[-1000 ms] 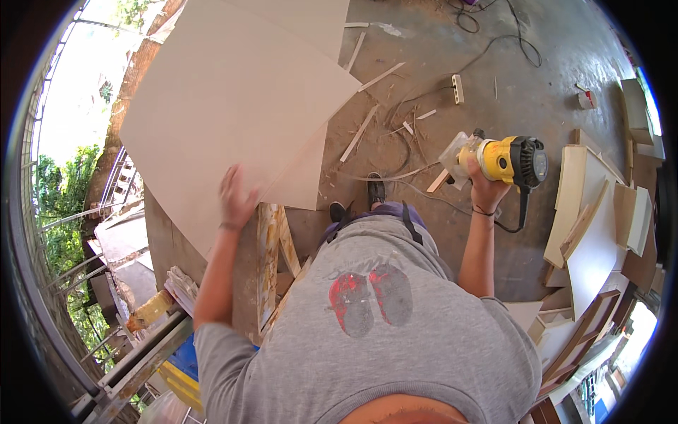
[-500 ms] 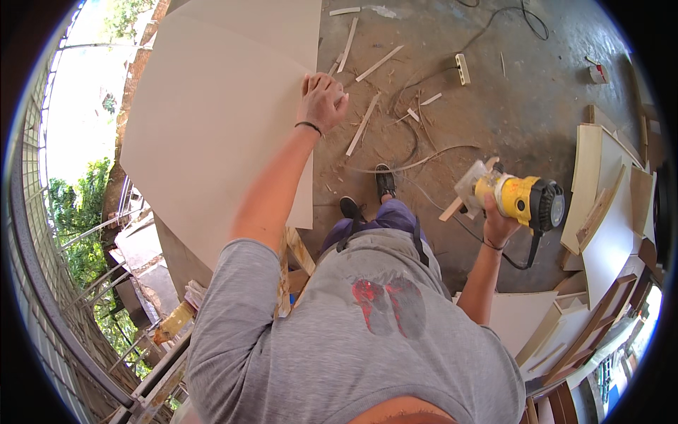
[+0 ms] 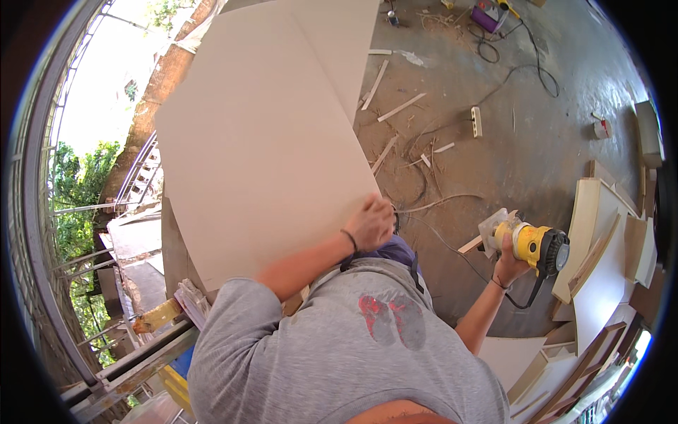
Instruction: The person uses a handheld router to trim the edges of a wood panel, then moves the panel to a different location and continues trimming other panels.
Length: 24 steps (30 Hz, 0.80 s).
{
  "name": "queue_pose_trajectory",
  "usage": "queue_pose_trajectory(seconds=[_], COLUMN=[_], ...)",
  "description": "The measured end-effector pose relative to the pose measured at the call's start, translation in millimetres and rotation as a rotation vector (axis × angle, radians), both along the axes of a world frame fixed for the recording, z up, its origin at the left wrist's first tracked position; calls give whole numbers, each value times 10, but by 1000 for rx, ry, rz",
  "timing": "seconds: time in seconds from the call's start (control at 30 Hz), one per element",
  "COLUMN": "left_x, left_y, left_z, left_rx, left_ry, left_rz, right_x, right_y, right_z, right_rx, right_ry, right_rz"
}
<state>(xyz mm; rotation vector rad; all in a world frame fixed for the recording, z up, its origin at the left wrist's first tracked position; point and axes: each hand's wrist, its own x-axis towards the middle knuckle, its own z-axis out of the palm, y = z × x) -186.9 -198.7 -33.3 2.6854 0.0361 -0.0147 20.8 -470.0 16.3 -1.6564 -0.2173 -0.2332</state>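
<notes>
A large white board (image 3: 261, 141) lies to my left, its right edge slanting toward my waist. My left hand (image 3: 373, 222) is at that edge near its close corner, fingers curled round it and slightly blurred. Beneath its far right side shows another white panel (image 3: 346, 42). Off to the right, my right hand (image 3: 510, 267) grips a yellow and black trim router (image 3: 526, 242) around its body. The router lies sideways, with its clear base toward the left. A thin wooden strip (image 3: 470, 244) sticks out by the base, and a black cord hangs from the rear end.
Wood offcuts (image 3: 401, 107) and shavings litter the floor ahead, around a power strip (image 3: 477, 122) and loose cables. A small pot (image 3: 602, 129) stands farther right. Stacked panels (image 3: 600, 240) line the right side. A metal railing (image 3: 127, 364) runs along the left.
The white board has turned, its near end swinging right over the panel beneath. My left hand has come back along its edge toward my waist. The router has shifted slightly right and nearer.
</notes>
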Motion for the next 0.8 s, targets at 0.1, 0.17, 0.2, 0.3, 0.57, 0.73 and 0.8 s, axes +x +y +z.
queue_pose_trajectory(seconds=[0.1,0.17,0.2,0.3,0.57,0.73,0.8], left_x=[-487,-974,-1343,-2736,-3729,-3759,-3930], left_y=[-72,66,172,492,741,990,1276], left_z=[-37,8,-60,-522,-609,-599,-655], left_rx=[-120,-33,4,293,215,218,267], left_ry=[-78,-146,-267,-119,-320,-473,-417], left_rz=[72,318,596,1819,2343,2243,2181], right_x=[-85,-108,-132,-169,-504,-632,-689], right_y=[71,86,98,202,473,538,540], right_z=[59,53,48,143,414,497,518], right_rx=[9,18,15,21,47,8,-2], right_ry=[-22,-15,-29,-73,-113,-98,-115], right_rz=[14,32,48,94,176,144,120])
